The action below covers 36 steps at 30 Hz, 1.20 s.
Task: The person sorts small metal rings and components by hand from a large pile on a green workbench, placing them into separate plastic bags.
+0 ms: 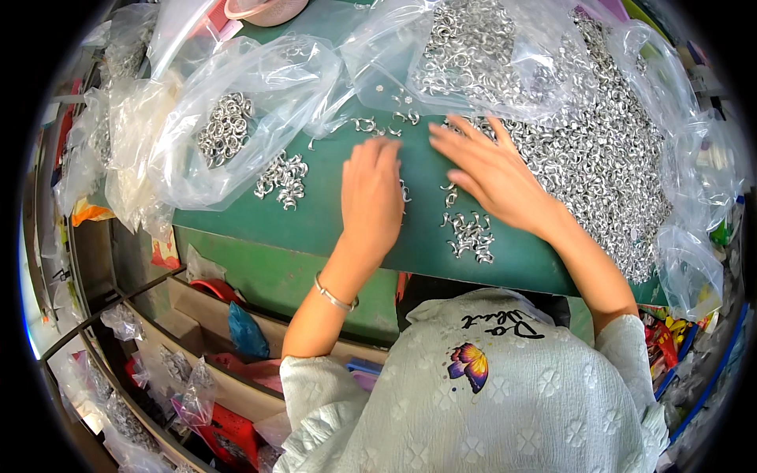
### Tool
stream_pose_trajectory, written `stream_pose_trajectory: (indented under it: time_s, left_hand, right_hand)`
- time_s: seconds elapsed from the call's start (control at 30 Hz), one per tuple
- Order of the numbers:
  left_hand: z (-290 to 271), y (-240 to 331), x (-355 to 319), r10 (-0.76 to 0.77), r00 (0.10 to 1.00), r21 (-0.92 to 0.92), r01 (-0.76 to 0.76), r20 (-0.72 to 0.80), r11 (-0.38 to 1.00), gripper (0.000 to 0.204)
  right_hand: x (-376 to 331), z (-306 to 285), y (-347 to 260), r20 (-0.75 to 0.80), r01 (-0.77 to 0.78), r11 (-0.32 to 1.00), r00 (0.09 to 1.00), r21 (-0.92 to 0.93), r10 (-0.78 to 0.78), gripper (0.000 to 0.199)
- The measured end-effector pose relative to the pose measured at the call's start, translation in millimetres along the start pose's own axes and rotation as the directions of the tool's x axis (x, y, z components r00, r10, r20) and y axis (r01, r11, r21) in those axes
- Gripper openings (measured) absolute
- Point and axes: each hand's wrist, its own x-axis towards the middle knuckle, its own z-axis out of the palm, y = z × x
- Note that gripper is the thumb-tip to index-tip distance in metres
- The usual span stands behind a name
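Two hands lie flat on the green table (315, 221), palms down. The left hand (371, 193) has its fingers straight and close together, holding nothing, tips touching a scatter of small metal hooks (371, 126). The right hand (493, 177) has its fingers fanned wide, tips reaching into the big heap of hooks (599, 158) on its right. A small cluster of hooks (471, 235) sits just under the right wrist. Each hook points a different way; no common axis shows.
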Motion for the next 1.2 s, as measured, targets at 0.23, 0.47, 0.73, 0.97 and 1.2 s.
stream_pose_trajectory:
  time_s: [0.23, 0.47, 0.73, 0.97, 1.2]
  left_hand:
    - [16.8, -23.7, 32.3, 0.030, 0.999, 0.145, -0.032, 0.012, 0.989, 0.014]
    - [6.1, -28.7, 22.3, -0.017, 1.000, 0.161, 0.020, -0.019, 0.987, 0.012]
    - [4.3, -20.9, 20.3, -0.008, 0.999, 0.158, 0.013, -0.031, 0.987, 0.025]
    - [13.9, -1.1, 13.4, 0.207, 0.966, 0.042, -0.216, 0.151, 0.976, 0.027]
    - [8.6, 19.3, -10.3, 0.117, 0.963, -0.300, -0.040, 0.242, 0.953, 0.031]
  right_hand:
    - [34.5, 31.5, 8.0, -0.074, -0.025, 0.980, 0.997, -0.197, 0.011, 0.039]
    - [14.6, 14.5, 12.9, -0.044, -0.011, 0.994, 0.999, -0.112, 0.006, 0.040]
    - [2.2, 1.2, 2.1, -0.003, -0.007, 0.977, 1.000, -0.213, 0.006, 0.044]
    - [-13.3, -4.8, -2.9, 0.036, -0.068, 0.952, 0.996, -0.299, 0.082, 0.050]
    - [-19.4, -6.6, 5.1, -0.002, -0.144, 0.939, 0.988, -0.311, 0.151, 0.045]
